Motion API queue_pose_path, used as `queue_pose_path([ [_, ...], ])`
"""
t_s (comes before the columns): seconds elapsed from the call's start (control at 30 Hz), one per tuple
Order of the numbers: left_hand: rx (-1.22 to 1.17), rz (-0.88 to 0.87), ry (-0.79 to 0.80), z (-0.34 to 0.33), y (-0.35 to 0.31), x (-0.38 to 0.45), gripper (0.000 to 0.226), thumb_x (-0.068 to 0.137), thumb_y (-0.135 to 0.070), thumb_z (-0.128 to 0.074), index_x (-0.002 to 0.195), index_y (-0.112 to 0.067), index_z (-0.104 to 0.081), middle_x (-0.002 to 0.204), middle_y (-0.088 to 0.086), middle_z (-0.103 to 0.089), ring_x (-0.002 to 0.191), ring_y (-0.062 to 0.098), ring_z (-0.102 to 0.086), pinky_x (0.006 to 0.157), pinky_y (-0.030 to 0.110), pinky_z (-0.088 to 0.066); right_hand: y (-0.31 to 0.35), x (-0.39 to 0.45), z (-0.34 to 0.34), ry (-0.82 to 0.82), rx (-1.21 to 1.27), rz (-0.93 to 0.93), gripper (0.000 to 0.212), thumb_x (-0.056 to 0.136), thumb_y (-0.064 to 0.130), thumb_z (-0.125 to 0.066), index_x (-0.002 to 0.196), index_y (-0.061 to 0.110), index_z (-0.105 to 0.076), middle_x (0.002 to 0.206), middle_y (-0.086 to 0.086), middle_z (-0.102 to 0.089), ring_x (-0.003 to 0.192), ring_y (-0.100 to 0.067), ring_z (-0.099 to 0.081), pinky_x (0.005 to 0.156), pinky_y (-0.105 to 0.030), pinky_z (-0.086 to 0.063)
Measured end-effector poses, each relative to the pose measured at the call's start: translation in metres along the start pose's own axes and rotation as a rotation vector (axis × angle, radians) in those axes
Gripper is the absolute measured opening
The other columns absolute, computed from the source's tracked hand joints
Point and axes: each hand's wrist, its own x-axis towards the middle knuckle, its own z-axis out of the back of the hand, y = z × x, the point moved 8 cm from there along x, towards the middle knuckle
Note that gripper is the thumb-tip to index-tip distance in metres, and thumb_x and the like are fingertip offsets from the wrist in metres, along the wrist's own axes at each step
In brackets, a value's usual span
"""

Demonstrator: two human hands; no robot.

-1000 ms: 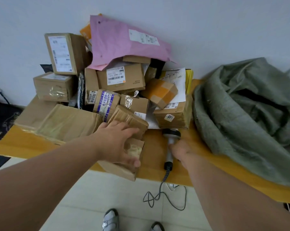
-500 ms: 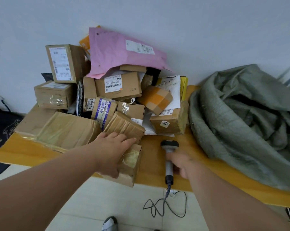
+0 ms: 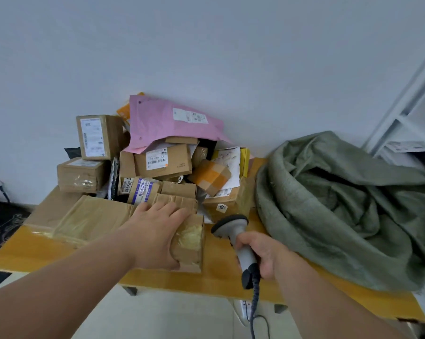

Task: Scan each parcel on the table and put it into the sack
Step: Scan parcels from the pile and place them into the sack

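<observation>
Gripping a taped box (image 3: pixel 188 243) at the near edge of the bench (image 3: pixel 30 245), the left hand (image 3: pixel 155 237) is lying across the box's top and left side, its fingers (image 3: pixel 174 210) spread wide over the far end and its thumb curling under the near corner. The box is sitting at the near foot of a heap of parcels (image 3: pixel 157 162), its long axis running from near to far, and it is slightly overhanging the bench edge. No label is showing on the faces turned to the camera, only tape.

Just right of the box, the right hand (image 3: pixel 265 255) is wrapping its fingers fully round the handle of a scanner (image 3: pixel 233 237); the scanner head is tilting up and to the left, toward the box, and is standing clear of it. Its cable is hanging off the bench toward the floor.

Right of the scanner, the green sack (image 3: pixel 341 204) is slumping on the bench, its mouth folding open toward the camera. So the box is lying left of the scanner and the sack further right; the box will probably need turning until a barcode faces the scanner head, then carrying rightward past it.
</observation>
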Motion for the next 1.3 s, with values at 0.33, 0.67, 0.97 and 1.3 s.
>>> queue_pose_path([
  [0.33,0.105,-0.054,-0.617,0.063,-0.049,-0.010,0.101,0.053,-0.067,-0.077,0.139,-0.028,-0.042,0.129,0.001,-0.048,0.118,0.028,-0.039,0.091,0.057,-0.049,0.037,-0.028,0.008,0.111,0.375,0.176,0.033,0.096,0.022,-0.063,0.125,0.009,-0.057,0.124,-0.021,-0.055,0.080,-0.038,-0.069,0.065,-0.049,-0.060],
  [0.67,-0.386,-0.140,-0.735,0.063,-0.083,-0.004,0.041,0.085,-0.052,-0.058,0.121,-0.031,-0.060,0.140,-0.004,-0.043,0.131,0.026,-0.032,0.101,0.046,-0.045,0.059,-0.046,0.011,0.142,0.567,0.573,0.024,0.099,0.015,-0.056,0.121,0.024,-0.059,0.111,-0.018,-0.073,0.103,-0.041,-0.069,0.091,-0.065,-0.053],
  [0.97,-1.773,0.421,-0.568,0.039,-0.009,0.021,0.057,0.090,0.000,-0.066,0.136,-0.026,-0.046,0.111,-0.011,-0.060,0.105,0.015,-0.064,0.092,0.041,-0.055,0.085,-0.052,0.008,-0.016,0.502,0.771,0.035,0.093,0.005,-0.055,0.120,0.027,-0.057,0.117,-0.018,-0.069,0.107,-0.042,-0.066,0.089,-0.059,-0.054],
  [1.3,-2.083,0.336,-0.055,0.015,0.001,0.045,0.031,0.090,-0.029,-0.064,0.121,-0.026,-0.059,0.118,0.012,-0.070,0.107,0.030,-0.064,0.096,0.055,-0.049,0.105,-0.050,0.004,-0.160,0.373,0.832,0.027,0.088,0.014,-0.062,0.111,0.027,-0.059,0.101,-0.010,-0.072,0.097,-0.030,-0.070,0.088,-0.049,-0.059],
])
